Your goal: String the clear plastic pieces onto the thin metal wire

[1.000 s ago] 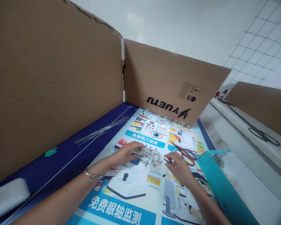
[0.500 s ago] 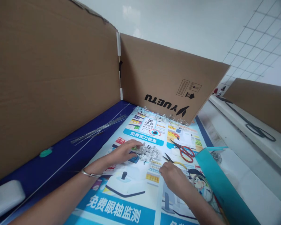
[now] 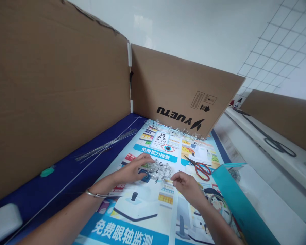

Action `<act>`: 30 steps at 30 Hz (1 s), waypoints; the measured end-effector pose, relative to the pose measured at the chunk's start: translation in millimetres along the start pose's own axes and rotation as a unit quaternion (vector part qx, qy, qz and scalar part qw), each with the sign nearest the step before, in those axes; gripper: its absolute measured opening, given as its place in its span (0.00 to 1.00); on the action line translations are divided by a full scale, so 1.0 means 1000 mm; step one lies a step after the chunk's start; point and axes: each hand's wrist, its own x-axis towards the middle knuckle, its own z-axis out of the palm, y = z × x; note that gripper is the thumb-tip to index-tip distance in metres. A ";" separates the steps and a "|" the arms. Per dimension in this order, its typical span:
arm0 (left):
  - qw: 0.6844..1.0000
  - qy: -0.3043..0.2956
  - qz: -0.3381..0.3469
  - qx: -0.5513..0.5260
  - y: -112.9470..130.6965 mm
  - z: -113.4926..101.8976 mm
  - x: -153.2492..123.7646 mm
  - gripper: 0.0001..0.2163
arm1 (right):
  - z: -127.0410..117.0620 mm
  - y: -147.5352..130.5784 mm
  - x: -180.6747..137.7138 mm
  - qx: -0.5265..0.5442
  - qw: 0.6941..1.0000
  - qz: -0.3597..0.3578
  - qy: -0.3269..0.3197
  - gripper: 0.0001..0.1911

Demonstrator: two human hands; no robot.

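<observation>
A tangled piece of thin silvery wire with clear and dark bits is over the printed poster. My left hand grips its left side, fingers above and thumb below. At the right edge of the tangle, my right hand has its fingers pinched together; whether a wire end is between them is too small to tell. Red-handled scissors lie just beyond my right hand, blades towards the upper left. The pliers are mostly hidden behind that hand.
Cardboard walls stand at the left and back. Loose straight wires lie on the blue surface. More wire pieces line the back. A teal box sits at the right, with a wire coil beside it.
My right hand has moved up and slightly left to the tangle's edge, now covering most of the pliers. My left hand keeps its grip. The view has shifted slightly.
</observation>
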 end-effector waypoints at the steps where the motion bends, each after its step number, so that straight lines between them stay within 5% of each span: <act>1: 1.000 -0.009 0.001 0.001 0.000 -0.002 0.000 0.28 | 0.002 -0.003 0.003 0.059 0.998 0.011 0.009 0.04; 5: 1.000 -0.016 -0.002 0.012 0.005 -0.013 -0.001 0.26 | 0.012 -0.012 0.014 0.162 0.986 0.014 0.029 0.07; 9: 0.995 0.094 -0.030 0.017 0.028 -0.018 0.005 0.16 | 0.027 -0.014 0.024 0.241 0.968 0.006 0.066 0.11; 14: 0.994 0.087 -0.051 -0.043 0.067 -0.002 0.012 0.08 | 0.043 -0.020 0.028 0.293 0.952 0.000 0.090 0.13; 19: 0.988 0.098 -0.086 -0.079 0.082 0.013 0.013 0.05 | 0.049 -0.031 0.023 0.321 0.941 -0.006 0.103 0.10; 26: 0.975 0.075 -0.116 -0.175 0.083 0.008 0.011 0.08 | 0.044 -0.031 0.016 0.240 0.966 -0.040 0.088 0.09; 30: 0.966 0.074 -0.141 -0.203 0.080 0.007 0.011 0.07 | 0.035 -0.032 0.013 0.060 0.985 -0.117 0.110 0.08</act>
